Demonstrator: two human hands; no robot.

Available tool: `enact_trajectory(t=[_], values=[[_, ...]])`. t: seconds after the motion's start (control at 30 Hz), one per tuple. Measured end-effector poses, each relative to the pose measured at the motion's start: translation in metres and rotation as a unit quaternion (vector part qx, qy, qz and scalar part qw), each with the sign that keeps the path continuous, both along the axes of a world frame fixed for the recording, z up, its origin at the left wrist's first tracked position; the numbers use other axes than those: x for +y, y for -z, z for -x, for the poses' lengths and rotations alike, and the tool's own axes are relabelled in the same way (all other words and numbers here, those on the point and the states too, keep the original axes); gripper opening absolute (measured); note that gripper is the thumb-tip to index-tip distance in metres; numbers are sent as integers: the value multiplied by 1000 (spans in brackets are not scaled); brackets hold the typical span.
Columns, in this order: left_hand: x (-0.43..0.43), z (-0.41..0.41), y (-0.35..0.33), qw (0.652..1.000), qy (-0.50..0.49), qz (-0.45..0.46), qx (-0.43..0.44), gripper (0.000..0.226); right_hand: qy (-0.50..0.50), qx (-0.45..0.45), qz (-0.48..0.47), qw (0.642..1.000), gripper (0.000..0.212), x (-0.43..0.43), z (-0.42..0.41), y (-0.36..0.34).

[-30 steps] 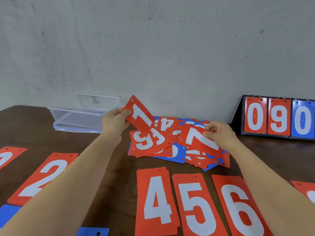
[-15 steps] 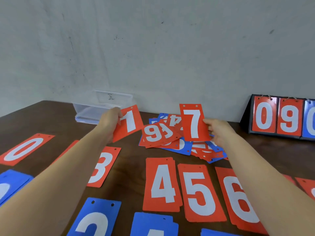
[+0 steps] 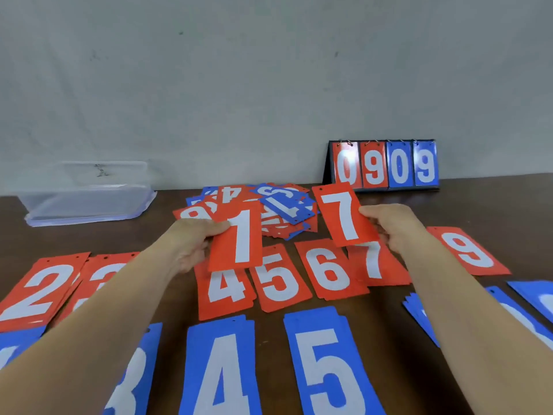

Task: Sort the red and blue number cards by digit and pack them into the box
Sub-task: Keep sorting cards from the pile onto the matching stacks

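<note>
left fingers [image 3: 218, 228] pinch red 1 [image 3: 239, 238], left edge | right fingers [image 3: 367, 211] pinch red 7 [image 3: 344, 215], right edge

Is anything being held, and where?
Left hand pinches the red 1 card by its left edge; right hand, the red 7 card by its right edge.

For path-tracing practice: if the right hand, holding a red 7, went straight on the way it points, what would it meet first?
Probably the mixed card heap, left and ahead of the right hand; its height above is unclear.
</note>
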State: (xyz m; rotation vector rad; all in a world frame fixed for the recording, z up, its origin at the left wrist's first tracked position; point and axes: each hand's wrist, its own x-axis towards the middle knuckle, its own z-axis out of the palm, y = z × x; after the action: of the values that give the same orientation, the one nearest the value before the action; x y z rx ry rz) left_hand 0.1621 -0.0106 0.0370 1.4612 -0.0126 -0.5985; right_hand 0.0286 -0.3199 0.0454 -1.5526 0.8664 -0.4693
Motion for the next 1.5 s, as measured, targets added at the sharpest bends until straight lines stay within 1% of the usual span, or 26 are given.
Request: enact_trajectory(t=[0.07,0.13,0.27,0.37,0.5,0.6,0.67,0.73,0.8,0.87,0.93,0.97,1.03,1.1,1.23,1.5], values=[[-6,8,5,1000,13,-6,9,41,59,29,24,998,31,-11,24,8],[-10,16,8,1000,15,-8,13,38,95,63,49,992,41,-19,40,18],[-13,27,10,1000,6,-21,17,47,116,114,120,979,55,-22,50,32],[-11,36,9,1000,-14,-14,22,42,97,174,163,966,53,-20,43,36],[0,44,7,998,-42,-22,32,25,95,282,257,920,41,-15,40,42],[9,47,6,998,-56,-21,33,21,102,319,311,889,41,-12,38,44],[16,47,5,997,-63,-21,34,25,92,333,328,879,38,-10,33,40],[23,47,5,997,-73,-20,34,28,70,322,325,886,34,-4,24,35],[30,47,4,996,-82,-21,34,27,41,289,325,900,29,8,11,31],[41,45,4,995,-88,-25,25,27,2,233,339,911,24,24,-3,30],[54,42,3,995,-93,-33,17,33,-37,168,350,921,18,43,-16,28],[61,40,3,995,-97,-36,14,35,-54,143,355,922,18,54,-21,27],[78,35,1,994,-104,-41,0,30,-75,114,365,921,23,75,-33,24],[97,31,-1,993,-111,-37,-14,26,-88,98,366,921,28,97,-46,21],[147,10,-4,990,-133,-28,-32,25,-100,85,376,917,32,140,-70,14],[254,-44,-4,981,-174,-50,-70,21,-114,59,393,910,31,235,-112,8]])
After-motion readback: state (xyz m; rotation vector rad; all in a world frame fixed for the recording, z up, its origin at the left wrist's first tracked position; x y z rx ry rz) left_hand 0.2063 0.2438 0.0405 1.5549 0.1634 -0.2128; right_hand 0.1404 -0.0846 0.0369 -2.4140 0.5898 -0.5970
